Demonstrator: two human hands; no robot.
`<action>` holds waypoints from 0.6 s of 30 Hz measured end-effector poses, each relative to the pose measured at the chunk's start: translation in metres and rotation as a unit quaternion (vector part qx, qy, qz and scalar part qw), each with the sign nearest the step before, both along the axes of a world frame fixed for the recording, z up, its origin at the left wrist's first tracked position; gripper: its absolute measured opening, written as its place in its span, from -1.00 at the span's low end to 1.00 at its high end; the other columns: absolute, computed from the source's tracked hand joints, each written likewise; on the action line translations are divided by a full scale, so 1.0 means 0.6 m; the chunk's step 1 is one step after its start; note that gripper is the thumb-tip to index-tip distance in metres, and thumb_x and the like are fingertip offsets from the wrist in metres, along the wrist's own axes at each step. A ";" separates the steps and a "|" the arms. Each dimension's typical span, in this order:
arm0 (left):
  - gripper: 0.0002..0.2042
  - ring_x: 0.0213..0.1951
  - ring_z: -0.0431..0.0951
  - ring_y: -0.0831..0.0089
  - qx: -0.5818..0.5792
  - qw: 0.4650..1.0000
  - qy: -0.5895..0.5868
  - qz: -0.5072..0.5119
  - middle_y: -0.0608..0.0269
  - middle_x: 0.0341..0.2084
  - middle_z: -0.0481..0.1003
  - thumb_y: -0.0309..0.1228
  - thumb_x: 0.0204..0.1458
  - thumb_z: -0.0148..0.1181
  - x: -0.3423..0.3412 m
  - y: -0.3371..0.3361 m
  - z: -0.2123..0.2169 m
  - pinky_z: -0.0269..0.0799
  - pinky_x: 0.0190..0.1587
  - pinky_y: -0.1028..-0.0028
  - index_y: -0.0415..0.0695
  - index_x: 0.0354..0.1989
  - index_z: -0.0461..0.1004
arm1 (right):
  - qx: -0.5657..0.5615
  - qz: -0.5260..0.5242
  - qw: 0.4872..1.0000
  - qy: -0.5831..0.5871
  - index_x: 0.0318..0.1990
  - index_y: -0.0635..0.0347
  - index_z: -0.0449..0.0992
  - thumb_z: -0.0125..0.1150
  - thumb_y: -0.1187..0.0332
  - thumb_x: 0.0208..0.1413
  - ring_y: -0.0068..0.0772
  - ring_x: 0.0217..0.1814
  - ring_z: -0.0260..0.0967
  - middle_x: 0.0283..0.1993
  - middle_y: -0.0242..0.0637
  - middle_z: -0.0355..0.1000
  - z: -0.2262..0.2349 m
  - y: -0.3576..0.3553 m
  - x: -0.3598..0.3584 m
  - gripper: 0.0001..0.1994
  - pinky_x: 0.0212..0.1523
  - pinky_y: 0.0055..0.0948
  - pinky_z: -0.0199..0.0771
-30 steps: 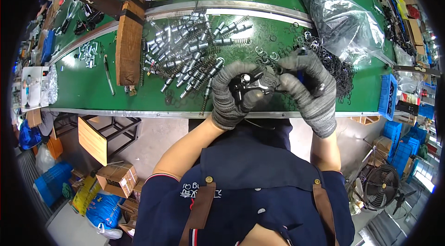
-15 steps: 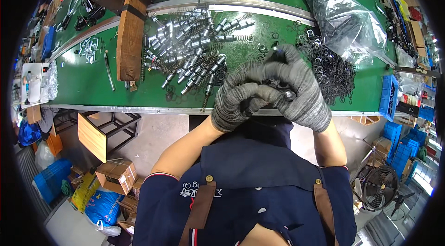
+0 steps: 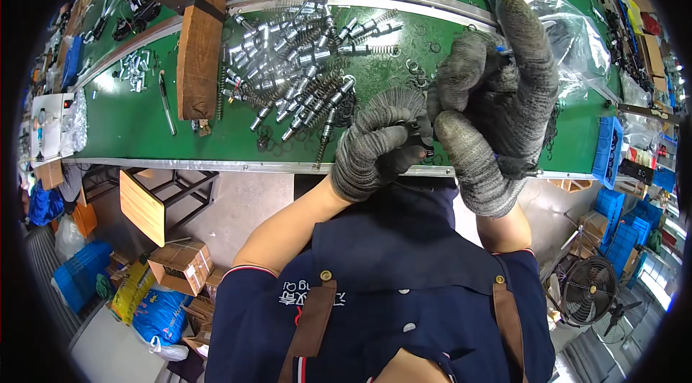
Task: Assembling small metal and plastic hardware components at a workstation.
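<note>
1. Fingers (image 3: 404, 139) of the gloved left hand (image 3: 375, 148) are clamped on a small dark part (image 3: 420, 136), raised above the near edge of the green worktop (image 3: 137, 123).
2. Right hand (image 3: 497, 102) pinches the same part; its index finger sticks up.
3. Metal fittings with springs (image 3: 303, 73) lie behind, beside a wooden block (image 3: 202, 37).
4. Black rings and a clear bag (image 3: 562, 22) sit to the right.

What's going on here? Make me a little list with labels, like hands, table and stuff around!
left hand: grey glove, pinching a small dark part
right hand: grey glove, raised close to the camera, fingers on the same part
table: green, metal edge
on the table: pile of shiny metal pieces with springs, dark rings, wooden plank, clear plastic bag
clothes: dark blue top with brown straps
</note>
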State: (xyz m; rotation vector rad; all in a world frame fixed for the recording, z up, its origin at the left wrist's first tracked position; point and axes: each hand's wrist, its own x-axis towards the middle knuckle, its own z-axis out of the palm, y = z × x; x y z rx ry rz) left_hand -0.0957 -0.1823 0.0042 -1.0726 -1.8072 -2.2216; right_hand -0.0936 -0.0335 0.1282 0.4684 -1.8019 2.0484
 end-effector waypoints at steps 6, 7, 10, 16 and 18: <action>-0.71 0.03 0.54 0.18 0.136 0.909 -0.377 -0.118 -0.01 -0.02 0.52 -0.54 -0.01 0.32 0.001 0.005 0.032 0.48 0.08 0.26 -0.21 -0.08 0.48 | 0.050 0.050 0.997 0.037 0.43 0.14 0.13 0.42 0.57 -0.08 -0.54 -0.13 0.34 -0.07 -0.32 0.36 -0.027 -0.015 -0.009 -0.14 -0.12 -0.51 0.49; -0.72 0.05 0.53 0.21 0.213 0.856 -0.445 -0.155 0.00 0.00 0.51 -0.51 0.04 0.27 -0.005 0.009 0.042 0.45 0.12 0.28 -0.22 -0.05 0.49 | 0.062 0.053 0.996 0.045 0.41 0.15 0.15 0.41 0.57 -0.08 -0.53 -0.13 0.35 -0.07 -0.31 0.36 -0.025 -0.017 -0.013 -0.16 -0.11 -0.50 0.49; -0.63 0.11 0.49 0.27 0.178 0.868 -0.421 -0.195 0.02 0.08 0.48 -0.34 0.15 0.09 0.000 -0.010 -0.001 0.34 0.23 0.31 -0.31 0.08 0.45 | 0.242 0.040 0.968 0.047 0.44 0.17 0.08 0.40 0.55 -0.07 -0.49 -0.13 0.40 -0.11 -0.27 0.38 0.002 -0.003 -0.019 -0.13 -0.14 -0.45 0.53; -0.61 0.01 0.59 0.03 0.062 0.998 0.031 0.004 -0.06 -0.01 0.50 -0.61 -0.06 0.41 -0.004 0.008 -0.014 0.56 0.03 0.21 -0.12 -0.07 0.41 | 0.154 -0.063 0.986 0.026 0.50 -0.10 -0.18 0.40 0.61 -0.04 -0.43 -0.20 0.41 -0.10 -0.23 0.39 0.013 0.013 0.064 0.03 -0.19 -0.32 0.59; -0.52 -0.02 0.60 -0.08 0.007 0.999 0.036 0.019 -0.07 -0.01 0.49 -0.65 -0.19 0.49 0.000 0.001 -0.007 0.59 -0.03 0.16 -0.08 -0.12 0.36 | 0.113 -0.052 0.992 0.002 0.46 -0.05 -0.10 0.37 0.60 -0.01 -0.42 -0.15 0.41 -0.07 -0.23 0.39 0.005 -0.001 0.076 -0.06 -0.14 -0.32 0.57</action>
